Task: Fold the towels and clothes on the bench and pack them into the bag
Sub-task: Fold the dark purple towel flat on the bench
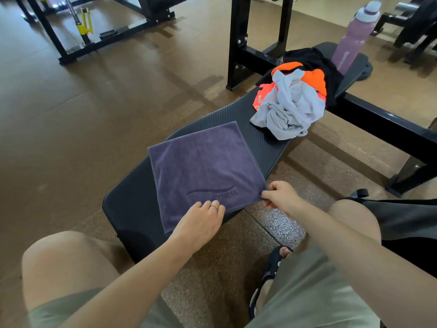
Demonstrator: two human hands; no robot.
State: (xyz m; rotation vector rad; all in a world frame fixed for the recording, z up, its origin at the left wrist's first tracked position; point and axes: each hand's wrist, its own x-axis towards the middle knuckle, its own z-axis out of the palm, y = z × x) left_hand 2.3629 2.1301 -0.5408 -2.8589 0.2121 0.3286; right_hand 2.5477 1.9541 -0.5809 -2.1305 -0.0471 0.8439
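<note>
Head cam: purple towel flat on bench

Folded purple terry towel [203, 171] lies on black padded bench [132, 204]. L hand [201, 221] rests flat on near edge, fingers spread, nothing gripped. R hand [281, 195] pinches near right corner. Crumpled grey, orange & black clothes pile [293, 98] sits farther along bench.

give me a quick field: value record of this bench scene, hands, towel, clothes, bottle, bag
left hand: flat on the towel's near edge
right hand: pinching the towel's near right corner
towel: purple, folded to a square, flat on the bench
clothes: unfolded heap, grey on orange and black, further along the bench
bottle: pink, upright at the bench's far end
bag: dark, at right by the knee, partly out of frame
</note>
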